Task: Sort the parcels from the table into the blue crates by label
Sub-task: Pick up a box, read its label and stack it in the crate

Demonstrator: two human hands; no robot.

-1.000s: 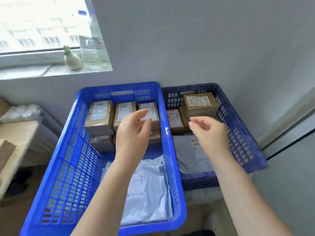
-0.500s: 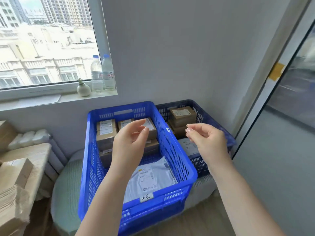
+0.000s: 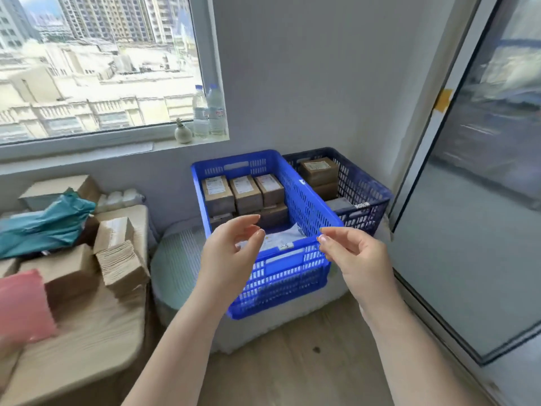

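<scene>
The view has pulled back from the crates [image 3: 263, 206]; both the left hand [image 3: 231, 253] and right hand [image 3: 354, 259] hover before them, fingers loosely curled, empty. Remaining parcels [image 3: 117, 250] wait on the table [image 3: 87, 341] left of the crates, so another pickup likely follows.

Label print on the boxed parcels [image 3: 243, 190] in the bright blue crate [image 3: 307, 200] is too small to read. The left hand [image 3: 231, 253] covers that crate's near-left corner and part of the flat mailer [image 3: 281, 238] inside. The dark blue crate [image 3: 363, 189], at 1 o'clock, is half hidden behind the bright one; its grey parcel [image 3: 338, 204] shows only in part. At 9 o'clock, a pink parcel [image 3: 23, 306] is blurred and cut off by the left edge.
</scene>
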